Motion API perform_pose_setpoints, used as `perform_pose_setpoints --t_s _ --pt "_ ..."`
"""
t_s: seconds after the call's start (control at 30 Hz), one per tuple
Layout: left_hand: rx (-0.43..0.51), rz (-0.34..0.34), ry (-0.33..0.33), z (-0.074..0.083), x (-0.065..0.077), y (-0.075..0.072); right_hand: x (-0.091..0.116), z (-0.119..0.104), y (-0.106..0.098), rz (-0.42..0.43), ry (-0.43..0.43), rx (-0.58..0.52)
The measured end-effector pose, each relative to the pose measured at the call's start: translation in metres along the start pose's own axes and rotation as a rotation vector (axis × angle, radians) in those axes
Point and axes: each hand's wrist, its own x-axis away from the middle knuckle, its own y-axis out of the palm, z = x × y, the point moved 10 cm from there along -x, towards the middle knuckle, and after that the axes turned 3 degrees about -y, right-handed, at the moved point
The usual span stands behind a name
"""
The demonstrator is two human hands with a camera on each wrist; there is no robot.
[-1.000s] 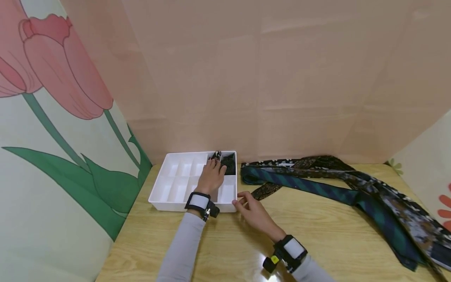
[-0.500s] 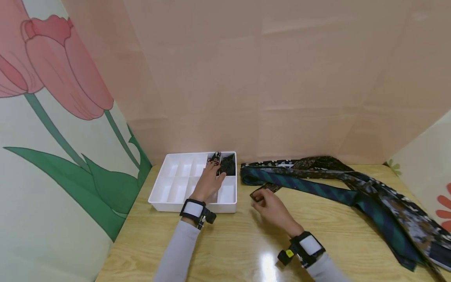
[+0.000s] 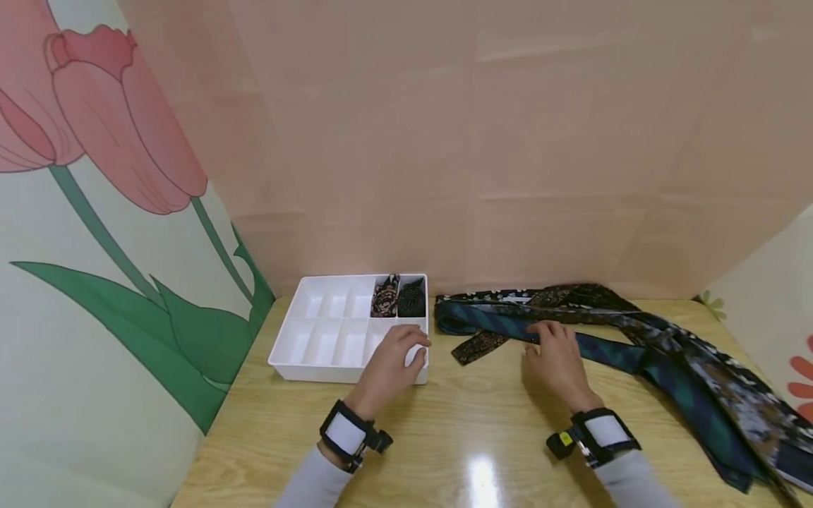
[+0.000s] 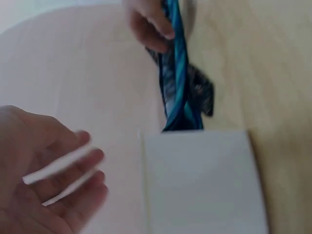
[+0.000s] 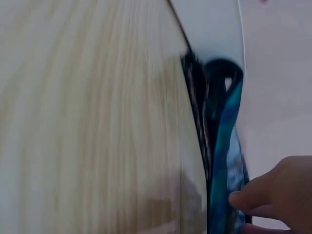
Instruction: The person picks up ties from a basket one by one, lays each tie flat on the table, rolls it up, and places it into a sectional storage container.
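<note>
Left hand (image 3: 396, 356): above the front right corner of the tray, fingers spaced apart and slightly bent, nothing held.
Right hand (image 3: 562, 363): well apart from the left, fingertips at the blue-green striped fabric tie (image 3: 610, 353); can't tell if they pinch it or only touch.
Striped tie: lies lengthwise on the table, looped end just beside the tray's right wall, wide end at the right near the person.
Patterned ties: long black-and-grey floral tie (image 3: 724, 367) alongside it; short end of a dark brown patterned tie (image 3: 479, 347) pokes out on the near side.
Tray: white, rectangular, two rows of compartments (image 3: 346, 374).
Rolled ties: dark green-black roll (image 3: 411, 299) in the back right corner compartment, black-and-reddish roll (image 3: 384, 298) in the one left of it.
Table: light wood-grain top (image 3: 438, 437).
Wrists: black straps with white panels (image 3: 346, 432), one each.
</note>
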Motion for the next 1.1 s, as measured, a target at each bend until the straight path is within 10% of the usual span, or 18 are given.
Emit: perform_pose_setpoints --t_s 0.27,1.1 --pt "0.052 -0.065 0.14 0.021 0.034 0.015 0.004 0.044 0.004 -0.155 -0.002 0.117" --pt "0.003 -0.211 0.104 0.01 0.054 0.049 0.013 0.036 0.004 -0.215 -0.068 0.069"
